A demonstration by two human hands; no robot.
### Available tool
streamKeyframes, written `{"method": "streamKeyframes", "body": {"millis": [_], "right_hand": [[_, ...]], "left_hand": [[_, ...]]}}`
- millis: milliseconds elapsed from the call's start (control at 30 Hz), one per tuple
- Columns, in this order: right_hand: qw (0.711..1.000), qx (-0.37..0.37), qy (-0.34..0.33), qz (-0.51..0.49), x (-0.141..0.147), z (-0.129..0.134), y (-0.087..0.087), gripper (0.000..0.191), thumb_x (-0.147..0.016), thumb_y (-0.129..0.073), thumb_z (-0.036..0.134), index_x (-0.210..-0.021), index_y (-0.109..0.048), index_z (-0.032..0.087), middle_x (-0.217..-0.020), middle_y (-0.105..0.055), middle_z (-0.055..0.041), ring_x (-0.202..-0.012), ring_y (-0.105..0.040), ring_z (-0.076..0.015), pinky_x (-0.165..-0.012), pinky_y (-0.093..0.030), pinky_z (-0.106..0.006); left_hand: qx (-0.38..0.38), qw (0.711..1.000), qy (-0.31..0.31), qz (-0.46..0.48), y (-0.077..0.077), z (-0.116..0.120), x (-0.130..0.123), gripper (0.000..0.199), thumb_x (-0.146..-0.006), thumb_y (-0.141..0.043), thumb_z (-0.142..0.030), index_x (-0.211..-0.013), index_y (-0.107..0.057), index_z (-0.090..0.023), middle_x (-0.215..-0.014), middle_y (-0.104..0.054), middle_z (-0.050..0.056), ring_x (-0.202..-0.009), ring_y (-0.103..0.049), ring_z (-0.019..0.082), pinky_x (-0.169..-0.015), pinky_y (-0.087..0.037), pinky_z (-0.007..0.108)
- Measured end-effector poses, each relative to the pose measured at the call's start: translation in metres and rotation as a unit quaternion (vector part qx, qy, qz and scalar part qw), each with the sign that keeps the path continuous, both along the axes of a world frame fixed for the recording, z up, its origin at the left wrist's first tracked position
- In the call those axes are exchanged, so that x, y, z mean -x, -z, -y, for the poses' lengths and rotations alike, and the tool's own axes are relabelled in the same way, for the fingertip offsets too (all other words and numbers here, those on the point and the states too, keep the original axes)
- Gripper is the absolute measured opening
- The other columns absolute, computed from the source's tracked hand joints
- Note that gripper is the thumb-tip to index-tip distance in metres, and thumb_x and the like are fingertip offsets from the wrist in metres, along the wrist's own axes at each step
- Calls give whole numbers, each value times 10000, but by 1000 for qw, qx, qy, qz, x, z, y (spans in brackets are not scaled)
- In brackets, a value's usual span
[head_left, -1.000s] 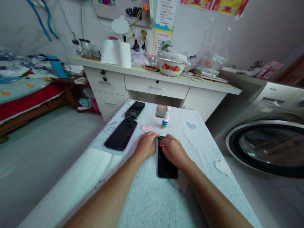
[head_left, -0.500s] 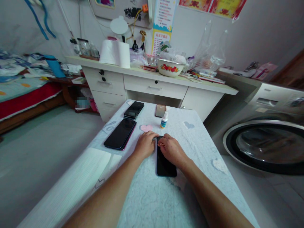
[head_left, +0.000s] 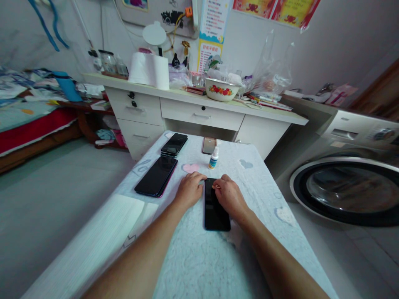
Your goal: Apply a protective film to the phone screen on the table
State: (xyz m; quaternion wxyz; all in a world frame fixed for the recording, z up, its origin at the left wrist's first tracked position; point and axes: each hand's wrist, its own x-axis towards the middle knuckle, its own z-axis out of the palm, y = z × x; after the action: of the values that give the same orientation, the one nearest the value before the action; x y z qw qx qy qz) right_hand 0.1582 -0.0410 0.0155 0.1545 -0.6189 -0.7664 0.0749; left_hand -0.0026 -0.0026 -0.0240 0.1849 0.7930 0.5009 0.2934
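Note:
A black smartphone [head_left: 217, 218] lies flat, screen up, on the cloth-covered table in front of me. My left hand [head_left: 189, 189] is at its upper left corner, bent fingers and thumb against the edge, steadying it. Over the upper right of the screen my right hand [head_left: 230, 194] is curled closed, fingertips pressed together close to the glass; what they hold, if anything, is hidden. Just beyond the hands stands a small white spray bottle [head_left: 213, 158] with a blue and yellow label.
To the left lie a larger dark phone [head_left: 156, 176] and a stack of phones [head_left: 174, 144]. Farther back is another phone or case [head_left: 209, 145]. A white desk [head_left: 202, 111] stands behind the table, a washing machine [head_left: 352, 137] to the right.
My right hand has shifted slightly right on the screen, uncovering more of the phone's top. The left hand keeps its place at the phone's corner. The whole view has shifted slightly.

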Motion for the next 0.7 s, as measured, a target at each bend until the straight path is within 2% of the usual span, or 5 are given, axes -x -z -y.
{"method": "streamKeyframes", "body": {"millis": [400, 700], "right_hand": [[997, -33, 69, -21, -21, -5, 8, 195, -884, -504, 165, -874, -698, 179, -852, -577, -45, -768, -564, -132, -711, -375, -219], [996, -39, 82, -17, -24, -2, 10, 188, -867, -508, 149, -876, -694, 181, -860, -581, -41, -755, -561, -130, -694, -372, -220]], "left_hand": [[0, 1000, 1, -4, 0, 0, -1, 350, -767, -505, -82, -1070, -648, -185, -1109, -636, 62, -1082, -559, 197, -1006, -423, 353], [-7, 1000, 4, -2, 3, 0, -1, 357, -763, -515, -91, -1078, -649, -193, -1111, -641, 60, -1079, -565, 201, -1001, -428, 357]]}}
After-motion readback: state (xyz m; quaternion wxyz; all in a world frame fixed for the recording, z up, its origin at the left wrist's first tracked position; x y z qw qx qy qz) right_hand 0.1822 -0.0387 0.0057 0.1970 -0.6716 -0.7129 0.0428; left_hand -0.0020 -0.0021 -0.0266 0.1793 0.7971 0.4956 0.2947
